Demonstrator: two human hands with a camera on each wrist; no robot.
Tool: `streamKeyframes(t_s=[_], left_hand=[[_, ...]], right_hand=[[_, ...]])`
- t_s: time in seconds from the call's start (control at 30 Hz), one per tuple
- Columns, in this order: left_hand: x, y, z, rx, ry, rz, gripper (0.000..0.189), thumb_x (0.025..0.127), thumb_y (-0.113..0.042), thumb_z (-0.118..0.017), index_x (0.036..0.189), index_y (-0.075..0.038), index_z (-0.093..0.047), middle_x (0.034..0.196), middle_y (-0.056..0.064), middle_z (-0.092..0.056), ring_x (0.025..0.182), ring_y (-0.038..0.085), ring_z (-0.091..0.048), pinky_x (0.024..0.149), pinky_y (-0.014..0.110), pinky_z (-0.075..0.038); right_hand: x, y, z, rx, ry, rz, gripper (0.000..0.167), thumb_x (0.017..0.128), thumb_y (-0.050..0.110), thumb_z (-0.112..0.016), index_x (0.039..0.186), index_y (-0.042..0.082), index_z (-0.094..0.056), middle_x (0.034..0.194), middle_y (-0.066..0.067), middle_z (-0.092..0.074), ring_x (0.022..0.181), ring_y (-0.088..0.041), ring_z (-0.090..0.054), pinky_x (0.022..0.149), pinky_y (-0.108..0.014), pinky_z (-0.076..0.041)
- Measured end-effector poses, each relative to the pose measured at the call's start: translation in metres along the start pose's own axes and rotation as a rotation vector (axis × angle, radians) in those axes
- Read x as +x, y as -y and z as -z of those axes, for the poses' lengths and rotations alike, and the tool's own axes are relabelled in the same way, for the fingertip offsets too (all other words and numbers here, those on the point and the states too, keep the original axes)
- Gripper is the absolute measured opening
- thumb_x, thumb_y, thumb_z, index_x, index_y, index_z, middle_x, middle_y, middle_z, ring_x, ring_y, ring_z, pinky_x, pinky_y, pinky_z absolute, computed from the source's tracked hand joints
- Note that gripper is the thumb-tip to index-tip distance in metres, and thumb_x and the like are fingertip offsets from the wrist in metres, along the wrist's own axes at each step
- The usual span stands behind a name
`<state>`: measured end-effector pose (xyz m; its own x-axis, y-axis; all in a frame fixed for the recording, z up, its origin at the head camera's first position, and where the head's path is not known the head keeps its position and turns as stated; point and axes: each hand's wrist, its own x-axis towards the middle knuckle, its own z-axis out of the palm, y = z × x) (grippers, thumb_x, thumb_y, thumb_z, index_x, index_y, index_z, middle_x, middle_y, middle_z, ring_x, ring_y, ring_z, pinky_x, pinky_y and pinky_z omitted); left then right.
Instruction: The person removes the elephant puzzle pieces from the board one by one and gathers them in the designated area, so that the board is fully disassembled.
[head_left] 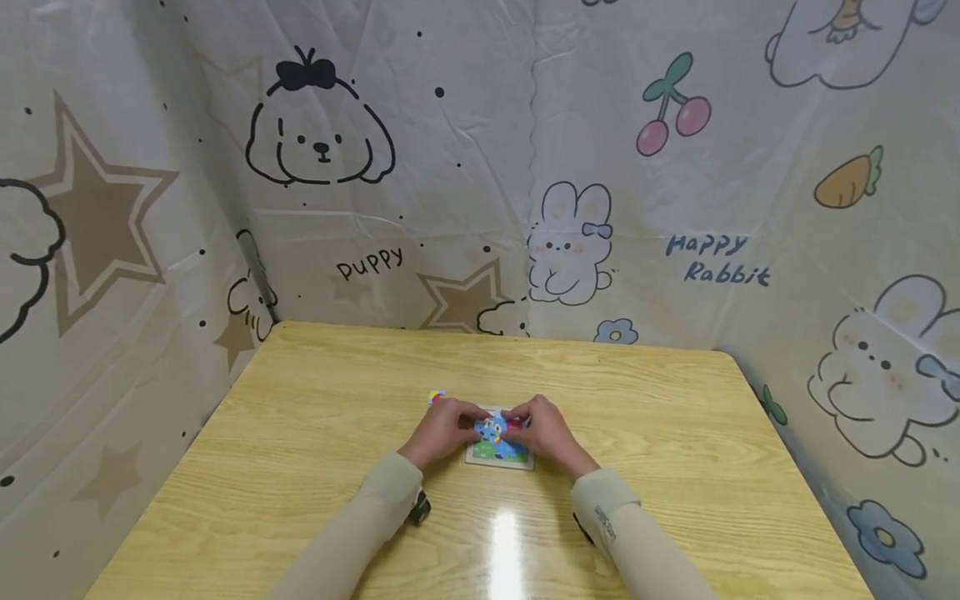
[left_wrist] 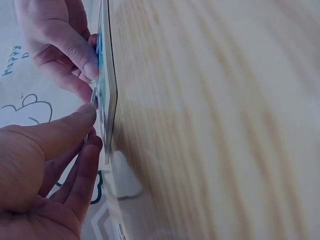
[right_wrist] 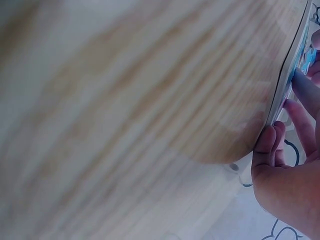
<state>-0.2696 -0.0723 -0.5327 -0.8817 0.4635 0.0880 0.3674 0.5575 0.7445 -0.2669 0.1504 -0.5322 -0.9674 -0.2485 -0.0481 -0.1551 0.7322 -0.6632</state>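
Note:
A small jigsaw puzzle board (head_left: 498, 463) with a pale rim lies on the table, showing a blue cartoon animal over green. At its left side, my left hand (head_left: 441, 433) pinches a thin puzzle piece (left_wrist: 93, 95) between thumb and fingers, tilted close over the board. My right hand (head_left: 549, 435) is at the board's right side. In the right wrist view its thumb and a finger touch the picture, while other fingertips rest at the board's edge. Both hands cover parts of the picture.
A small colourful loose piece (head_left: 437, 397) lies on the table beyond my left hand. The wood-grain table (head_left: 645, 417) reaches back to a printed cloth (head_left: 465, 167) that hangs behind it and at both sides.

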Motion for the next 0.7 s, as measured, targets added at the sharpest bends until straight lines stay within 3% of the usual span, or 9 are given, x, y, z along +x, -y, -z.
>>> streamKeyframes(t_s=[0.27, 0.7], left_hand=[[-0.002, 0.007, 0.005, -0.036, -0.024, -0.008, 0.031, 0.09, -0.004, -0.079, 0.121, -0.005, -0.076, 0.12, 0.009, -0.077, 0.107, 0.022, -0.073, 0.096, 0.039, -0.06], [-0.01, 0.02, 0.028, -0.098, -0.118, 0.081, 0.032, 0.092, -0.005, -0.077, 0.124, -0.005, -0.075, 0.124, 0.007, -0.075, 0.109, 0.023, -0.071, 0.098, 0.04, -0.058]], right_hand=[[0.001, 0.0, 0.0, -0.016, 0.003, -0.01, 0.035, 0.084, 0.021, -0.088, 0.117, 0.011, -0.08, 0.102, -0.003, -0.065, 0.09, -0.016, -0.05, 0.079, -0.031, -0.044], [0.0, 0.001, -0.002, -0.037, 0.011, -0.021, 0.036, 0.085, 0.023, -0.087, 0.119, 0.013, -0.079, 0.099, -0.001, -0.065, 0.087, -0.016, -0.05, 0.076, -0.03, -0.044]])
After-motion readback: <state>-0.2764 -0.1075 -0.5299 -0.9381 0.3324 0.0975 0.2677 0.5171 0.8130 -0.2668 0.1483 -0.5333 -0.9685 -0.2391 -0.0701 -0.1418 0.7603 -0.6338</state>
